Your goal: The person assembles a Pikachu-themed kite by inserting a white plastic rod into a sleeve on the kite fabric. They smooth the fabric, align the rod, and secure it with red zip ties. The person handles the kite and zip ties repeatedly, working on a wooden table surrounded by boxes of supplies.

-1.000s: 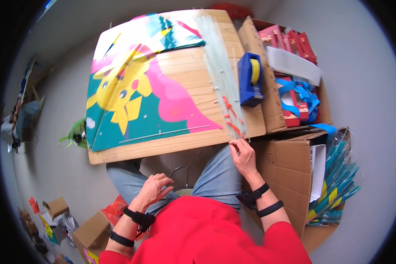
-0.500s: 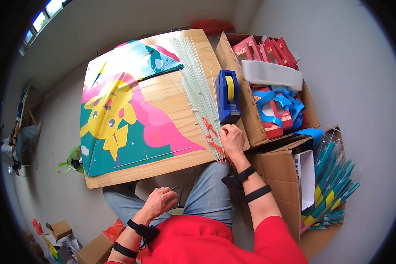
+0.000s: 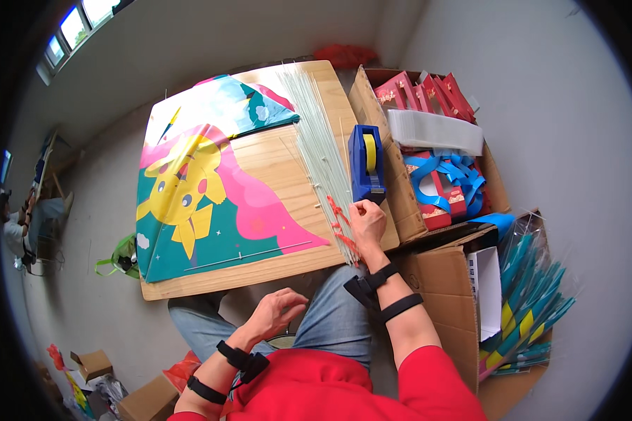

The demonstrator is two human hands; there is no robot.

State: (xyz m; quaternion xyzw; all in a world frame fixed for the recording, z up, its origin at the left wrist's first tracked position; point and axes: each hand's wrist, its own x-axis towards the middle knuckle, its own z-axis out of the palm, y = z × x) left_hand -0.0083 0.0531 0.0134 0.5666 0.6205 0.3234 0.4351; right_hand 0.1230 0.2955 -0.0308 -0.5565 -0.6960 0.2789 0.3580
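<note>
My right hand (image 3: 369, 224) is at the right edge of the wooden table, just in front of the blue tape dispenser (image 3: 362, 184) with its yellow roll. Its fingers are curled into a pinch; whatever they hold is hidden. Beside it, red ties (image 3: 340, 223) lie over the near end of a bundle of thin pale rods (image 3: 316, 140). Over my lap hovers my left hand (image 3: 279, 312), fingers loosely stretched and nothing in them. A kite-like printed sheet (image 3: 260, 207) in teal, pink and yellow spreads across the table, with one thin rod (image 3: 249, 255) along its near edge.
Right of the table, a cardboard box (image 3: 412, 203) holds red boxes, blue ribbon (image 3: 460, 175) and a white plastic roll (image 3: 435, 132). Nearer, another carton (image 3: 439, 295) contains bagged teal-and-yellow bundles (image 3: 523, 309). Another person (image 3: 17, 231) sits far left. Small cartons (image 3: 147, 398) stand lower left.
My left hand has moved right and slightly up over my lap. My right hand stays by the front of the tape dispenser, fingers still pinched. The whole view has shifted slightly.
</note>
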